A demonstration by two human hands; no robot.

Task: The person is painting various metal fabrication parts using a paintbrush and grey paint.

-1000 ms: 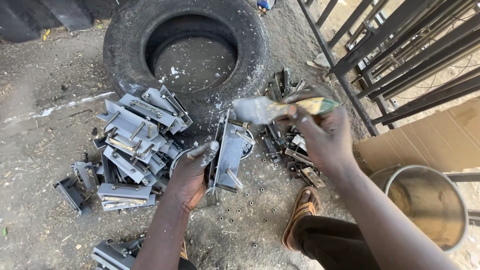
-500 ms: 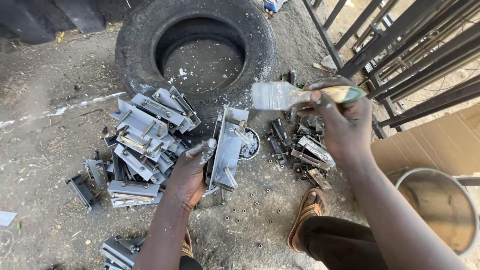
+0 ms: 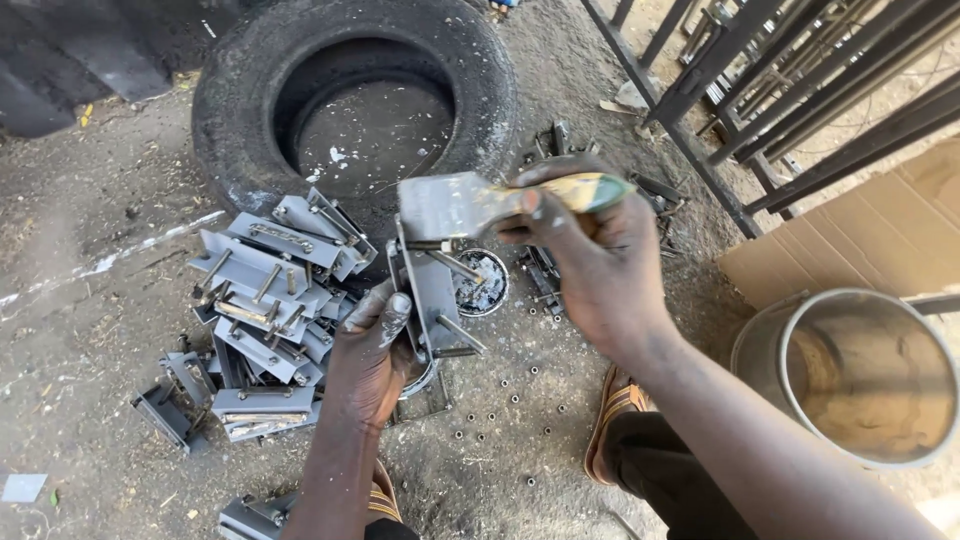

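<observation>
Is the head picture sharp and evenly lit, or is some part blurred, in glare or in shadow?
Head view: mostly shaded and even; hard sunlight burns the cardboard and the metal bucket rim at right. The brush bristles in the right hand look slightly soft; the bracket in the left hand is sharp. The tyre at top is dim.
</observation>
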